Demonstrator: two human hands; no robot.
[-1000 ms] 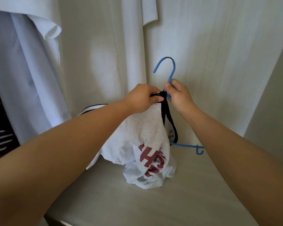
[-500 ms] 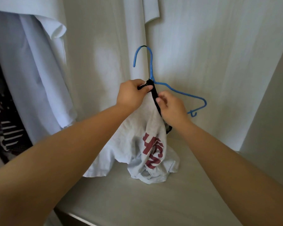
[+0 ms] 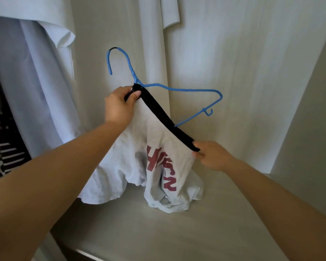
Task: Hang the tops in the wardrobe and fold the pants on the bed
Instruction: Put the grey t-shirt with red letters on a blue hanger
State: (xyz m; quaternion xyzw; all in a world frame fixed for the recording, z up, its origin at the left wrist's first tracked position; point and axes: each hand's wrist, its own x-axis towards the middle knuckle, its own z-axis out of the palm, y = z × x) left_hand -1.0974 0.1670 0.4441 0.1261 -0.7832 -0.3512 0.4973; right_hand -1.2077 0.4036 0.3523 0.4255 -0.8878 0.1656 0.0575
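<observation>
Wardrobe interior, head view.

- Left hand: fingers curled shut, thumb pressed on top, gripping one end of the black neckband where it meets the neck of the hanger.
- Right hand: lower and to the right, fingertips pinched together on the other end of the neckband. The band is drawn taut on a slant between the two hands.
- Hanger: blue wire with the hook pointing up and left, held in the air in front of the back wall and not on any rail. Its right shoulder and small end hook stand bare outside the shirt, and the lower bar passes behind the neckband.
- T-shirt: white with red lettering, hanging from the neckband. Its lower part rests bunched on the shelf, with one flap drooping over the shelf's left side.
- White garments: hanging at left and top centre.
- Dark striped garment: at the far left edge, partly hidden.
</observation>
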